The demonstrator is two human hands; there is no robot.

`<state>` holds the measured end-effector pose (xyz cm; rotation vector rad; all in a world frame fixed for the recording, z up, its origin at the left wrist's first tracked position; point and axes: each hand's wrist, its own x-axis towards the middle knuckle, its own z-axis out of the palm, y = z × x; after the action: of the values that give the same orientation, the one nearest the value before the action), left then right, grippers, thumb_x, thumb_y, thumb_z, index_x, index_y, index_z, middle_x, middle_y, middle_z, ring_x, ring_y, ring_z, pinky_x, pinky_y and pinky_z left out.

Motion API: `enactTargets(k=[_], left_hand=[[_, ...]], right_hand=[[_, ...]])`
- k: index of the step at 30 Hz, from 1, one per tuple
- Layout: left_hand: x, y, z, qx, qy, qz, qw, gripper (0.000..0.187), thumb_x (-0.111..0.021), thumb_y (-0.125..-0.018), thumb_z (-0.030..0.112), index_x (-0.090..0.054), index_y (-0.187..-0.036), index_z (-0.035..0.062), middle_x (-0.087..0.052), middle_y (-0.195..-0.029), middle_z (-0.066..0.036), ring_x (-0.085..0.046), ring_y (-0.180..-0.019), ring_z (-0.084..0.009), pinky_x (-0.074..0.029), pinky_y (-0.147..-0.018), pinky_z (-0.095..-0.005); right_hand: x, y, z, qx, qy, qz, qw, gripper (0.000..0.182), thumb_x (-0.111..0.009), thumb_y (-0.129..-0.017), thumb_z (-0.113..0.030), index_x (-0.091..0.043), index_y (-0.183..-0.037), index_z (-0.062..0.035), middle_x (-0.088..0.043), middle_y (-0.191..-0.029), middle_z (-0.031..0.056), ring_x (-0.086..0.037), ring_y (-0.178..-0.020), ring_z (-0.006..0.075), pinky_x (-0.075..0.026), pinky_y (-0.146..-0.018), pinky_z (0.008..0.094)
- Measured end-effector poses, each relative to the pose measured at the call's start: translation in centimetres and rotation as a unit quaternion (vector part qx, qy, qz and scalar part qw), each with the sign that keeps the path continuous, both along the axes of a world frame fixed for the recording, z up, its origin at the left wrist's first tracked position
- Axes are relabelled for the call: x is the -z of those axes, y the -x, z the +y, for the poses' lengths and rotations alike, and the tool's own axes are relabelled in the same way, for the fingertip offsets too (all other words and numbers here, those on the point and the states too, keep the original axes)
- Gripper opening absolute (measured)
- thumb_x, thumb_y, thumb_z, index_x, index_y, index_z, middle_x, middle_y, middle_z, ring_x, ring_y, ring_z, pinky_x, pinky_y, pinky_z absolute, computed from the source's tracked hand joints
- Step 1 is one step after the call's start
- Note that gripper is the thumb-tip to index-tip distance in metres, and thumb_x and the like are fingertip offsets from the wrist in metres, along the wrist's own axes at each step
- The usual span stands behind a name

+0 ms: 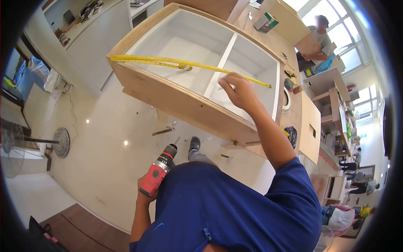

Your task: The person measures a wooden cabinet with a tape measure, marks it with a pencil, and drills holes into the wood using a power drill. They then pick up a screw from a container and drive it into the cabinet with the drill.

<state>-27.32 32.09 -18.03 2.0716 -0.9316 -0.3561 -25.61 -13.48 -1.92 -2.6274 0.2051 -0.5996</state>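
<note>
A cabinet carcass [176, 90] lies open side up, raised above the floor [105, 138], with a divider panel [220, 65] splitting it into a left compartment and a right one. A tape measure [184, 64] stretches across the opening from the carcass's left corner to its right wall, passing over the divider. The right hand [240, 90] rests on the divider's near end — just below the tape. The left hand [145, 194] holds a drill [160, 168] low over the floor, in front of the carcass. Loose screws [168, 130] lie on the floor under the carcass's near edge. A fan [50, 143] stands on the floor at the left. Behind the carcass — at its far right — another person [321, 40] sits.
</note>
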Motion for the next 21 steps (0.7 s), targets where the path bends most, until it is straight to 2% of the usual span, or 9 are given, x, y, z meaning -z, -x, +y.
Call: enactTargets(k=[3, 6, 8, 10, 11, 13, 17, 21], left_hand=[[-0.7, -0.2, -0.7, -0.006, -0.008, 0.011, 1.0, 0.019, -0.07, -0.087, 0.016, -0.072, -0.105, 0.0106, -0.073, -0.097, -0.012, -0.072, -0.084, -0.0326, -0.058, -0.072, -0.0407], [-0.4, 0.1, -0.5, -0.006, 0.009, 0.011, 1.0, 0.018, -0.07, -0.088, 0.016, -0.071, -0.104, 0.01, -0.072, -0.096, -0.012, -0.072, -0.083, -0.0332, -0.058, -0.072, -0.0409], [0.3, 0.5, 0.0, -0.004, 0.015, -0.003, 1.0, 0.018, -0.07, -0.087, 0.016, -0.071, -0.104, 0.0097, -0.072, -0.096, -0.012, -0.071, -0.083, -0.0333, -0.058, -0.072, -0.0409], [0.5, 0.9, 0.3, -0.02, 0.005, 0.016, 1.0, 0.018, -0.071, -0.087, 0.017, -0.071, -0.104, 0.0095, -0.072, -0.096, -0.012, -0.072, -0.083, -0.0331, -0.058, -0.072, -0.0406], [0.3, 1.1, 0.5, -0.029, -0.006, 0.035, 0.999, 0.018, -0.071, -0.087, 0.017, -0.071, -0.104, 0.0094, -0.073, -0.096, -0.012, -0.072, -0.084, -0.033, -0.058, -0.072, -0.0405], [0.7, 1.2, 0.6, -0.055, -0.027, 0.072, 0.996, 0.019, -0.072, -0.086, 0.017, -0.071, -0.103, 0.0089, -0.073, -0.095, -0.011, -0.072, -0.084, -0.0322, -0.058, -0.072, -0.0404], [0.5, 1.1, 0.7, -0.076, -0.021, 0.109, 0.991, 0.021, -0.075, -0.085, 0.018, -0.072, -0.103, 0.0081, -0.074, -0.094, -0.011, -0.073, -0.085, -0.0304, -0.058, -0.074, -0.0396], [0.0, 0.0, 0.0, -0.045, -0.029, 0.084, 0.995, 0.022, -0.074, -0.084, 0.019, -0.071, -0.104, 0.0086, -0.073, -0.092, -0.011, -0.072, -0.083, -0.0311, -0.057, -0.074, -0.0393]], right_hand=[[-3.9, -4.5, 2.9, -0.087, -0.075, -0.05, 0.992, 0.022, -0.064, -0.098, -0.021, -0.072, -0.093, -0.0001, -0.069, -0.091, 0.0145, -0.064, -0.088, 0.0328, -0.051, -0.081, 0.0395], [-7.7, -7.4, 4.6, -0.098, -0.069, -0.093, 0.988, 0.023, -0.063, -0.099, -0.021, -0.071, -0.089, -0.0017, -0.067, -0.09, 0.0148, -0.063, -0.084, 0.0319, -0.051, -0.078, 0.0386], [-3.8, -9.6, 2.8, -0.125, 0.035, -0.057, 0.99, 0.025, -0.061, -0.1, -0.024, -0.071, -0.089, -0.0037, -0.067, -0.09, 0.0154, -0.063, -0.082, 0.0322, -0.051, -0.076, 0.0388], [5.0, -10.1, 0.5, -0.17, 0.103, -0.017, 0.98, 0.03, -0.058, -0.102, -0.031, -0.07, -0.09, -0.0061, -0.066, -0.086, 0.0159, -0.062, -0.077, 0.0331, -0.051, -0.072, 0.0395], [3.6, -9.6, 1.2, -0.113, 0.015, 0.18, 0.977, 0.032, -0.056, -0.103, -0.033, -0.07, -0.095, -0.0053, -0.066, -0.081, 0.015, -0.062, -0.074, 0.0337, -0.051, -0.071, 0.04], [3.8, -9.7, 1.8, -0.086, -0.015, 0.112, 0.99, 0.038, -0.051, -0.103, -0.039, -0.066, -0.086, -0.0072, -0.066, -0.079, 0.0169, -0.062, -0.078, 0.0403, -0.049, -0.07, 0.0482], [3.7, -9.6, 1.9, -0.088, -0.03, 0.111, 0.989, 0.039, -0.051, -0.103, -0.039, -0.065, -0.085, -0.0068, -0.066, -0.079, 0.0164, -0.061, -0.077, 0.0402, -0.049, -0.069, 0.0478], [3.7, -9.4, 2.0, -0.09, -0.036, 0.08, 0.992, 0.039, -0.05, -0.103, -0.039, -0.064, -0.085, -0.0069, -0.065, -0.079, 0.016, -0.061, -0.077, 0.0399, -0.049, -0.068, 0.0471]])
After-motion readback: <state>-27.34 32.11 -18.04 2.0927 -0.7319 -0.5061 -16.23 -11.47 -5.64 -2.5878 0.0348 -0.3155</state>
